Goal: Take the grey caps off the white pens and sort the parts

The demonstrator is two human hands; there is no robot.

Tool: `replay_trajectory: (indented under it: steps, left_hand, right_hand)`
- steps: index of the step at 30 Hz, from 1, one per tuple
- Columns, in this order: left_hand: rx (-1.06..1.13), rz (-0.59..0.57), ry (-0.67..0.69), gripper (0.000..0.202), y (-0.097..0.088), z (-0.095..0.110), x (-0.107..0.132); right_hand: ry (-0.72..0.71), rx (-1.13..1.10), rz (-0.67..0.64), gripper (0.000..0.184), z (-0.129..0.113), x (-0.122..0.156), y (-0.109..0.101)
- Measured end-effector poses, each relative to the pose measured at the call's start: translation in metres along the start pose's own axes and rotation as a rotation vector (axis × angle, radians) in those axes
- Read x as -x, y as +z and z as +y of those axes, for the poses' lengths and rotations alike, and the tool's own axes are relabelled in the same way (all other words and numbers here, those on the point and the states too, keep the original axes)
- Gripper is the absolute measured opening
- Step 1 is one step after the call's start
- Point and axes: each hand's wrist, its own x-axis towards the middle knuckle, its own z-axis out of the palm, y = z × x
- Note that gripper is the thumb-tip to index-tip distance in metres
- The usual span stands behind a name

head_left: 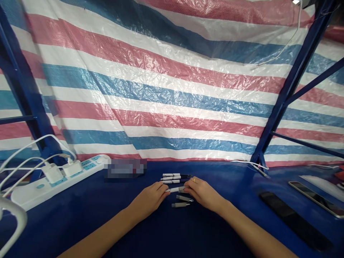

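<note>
Left hand: fingertips pinch one end of a white pen, near the middle of the blue table.
Right hand: fingers close on the pen's grey end and hide part of it; a ring sits on one finger.
Nearer the table's front: two short grey pen pieces lie just below the held pen.
Toward the far edge: three pens lie side by side, their lowest just above the fingers.
Far edge, left: a white power strip holds two plugs; a blurred object beside it cannot be made out.
Right side: a dark slab is hard to identify; a phone runs out of view.
Behind: a striped tarp hangs.
</note>
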Motion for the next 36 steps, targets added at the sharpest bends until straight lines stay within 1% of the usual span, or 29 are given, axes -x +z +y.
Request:
replay_trajectory:
  steps: [7,13,17,23,25,29,32,36]
  left_hand:
    - [0.002,-0.055,0.016,0.026,-0.001,0.002,0.001]
    - [0.048,-0.089,-0.001,0.024,-0.009,0.001,0.001]
    - [0.064,-0.07,0.001,0.023,-0.01,-0.001,0.001]
    - [0.022,-0.018,0.014,0.028,-0.004,-0.001,0.002]
    - [0.013,-0.019,0.019,0.028,-0.003,0.0,0.003]
    - [0.025,-0.043,0.02,0.026,-0.004,0.003,0.003]
    - [0.039,-0.054,0.003,0.025,-0.005,0.003,0.002]
    - [0.029,-0.041,-0.03,0.027,-0.004,0.002,0.001]
  right_hand:
    - [-0.058,0.131,-0.02,0.024,0.002,-0.003,0.005]
    - [-0.052,0.174,0.005,0.027,-0.001,-0.003,0.003]
    - [-0.051,0.155,0.0,0.027,-0.003,-0.004,0.001]
    - [-0.054,0.076,-0.049,0.024,-0.005,-0.001,-0.002]
    - [-0.039,0.066,-0.066,0.025,-0.006,0.0,-0.001]
    - [-0.019,0.065,-0.061,0.027,-0.006,-0.002,0.0]
    - [-0.018,0.046,-0.047,0.025,-0.005,-0.004,-0.003]
    - [0.021,-0.021,-0.028,0.024,-0.005,-0.002,-0.007]
